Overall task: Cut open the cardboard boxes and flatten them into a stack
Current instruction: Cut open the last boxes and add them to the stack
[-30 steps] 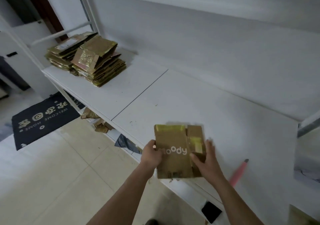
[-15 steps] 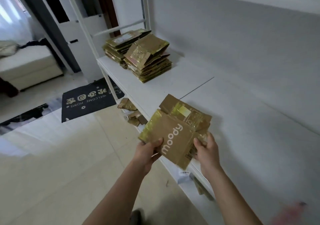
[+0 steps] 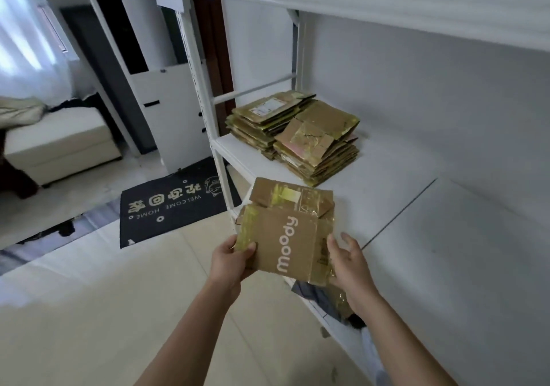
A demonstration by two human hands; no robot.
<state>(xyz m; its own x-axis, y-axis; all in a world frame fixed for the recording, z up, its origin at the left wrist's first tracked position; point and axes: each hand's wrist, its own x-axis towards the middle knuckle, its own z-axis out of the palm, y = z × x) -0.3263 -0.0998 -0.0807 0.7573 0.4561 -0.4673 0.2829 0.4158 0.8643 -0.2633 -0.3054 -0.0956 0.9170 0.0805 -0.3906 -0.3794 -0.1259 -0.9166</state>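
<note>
I hold a flattened brown cardboard box printed "moody", with yellowish tape on it, in the air over the front edge of the white shelf. My left hand grips its lower left corner, thumb on top. My right hand holds its lower right edge, fingers partly spread. Further back on the shelf lie two stacks of flattened boxes, side by side against the left end.
A white rack post stands at the shelf's left end, and an upper shelf hangs overhead. A black welcome mat lies on the tiled floor. Cardboard scraps and dark items sit on the lower shelf.
The view has swung left and the stacks are closer. The flattened box has moved left along the shelf edge, both hands still on it. The pink-handled tool on the shelf has left the view.
</note>
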